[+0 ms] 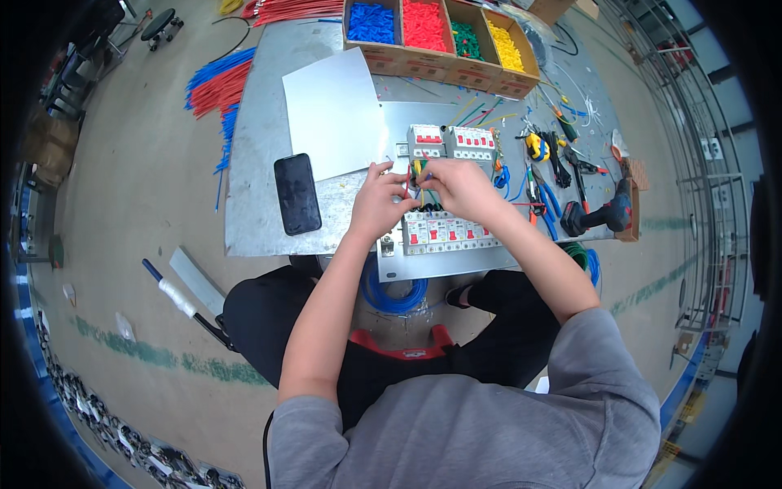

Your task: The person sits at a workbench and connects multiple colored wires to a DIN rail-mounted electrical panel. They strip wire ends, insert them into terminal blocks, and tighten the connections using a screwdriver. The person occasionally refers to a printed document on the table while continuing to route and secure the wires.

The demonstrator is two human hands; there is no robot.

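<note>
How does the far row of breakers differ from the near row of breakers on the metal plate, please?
Position: the far row of breakers sits beyond the left hand and right hand, while the near row of breakers sits closer to the person.
Grouping: the far row shows two blocks with a dark gap; the near row runs as one line.
Shared: both are pale with red switches, on the same metal plate.

A beige floor (147, 228) is spreading around a grey metal table (251, 208), with a worn green stripe (130, 352) running across at left. A black stool (163, 26) is standing at upper left. Rightward, a metal rack (713, 177) is standing before a pale wall (710, 49). Light is glinting off the table.
</note>
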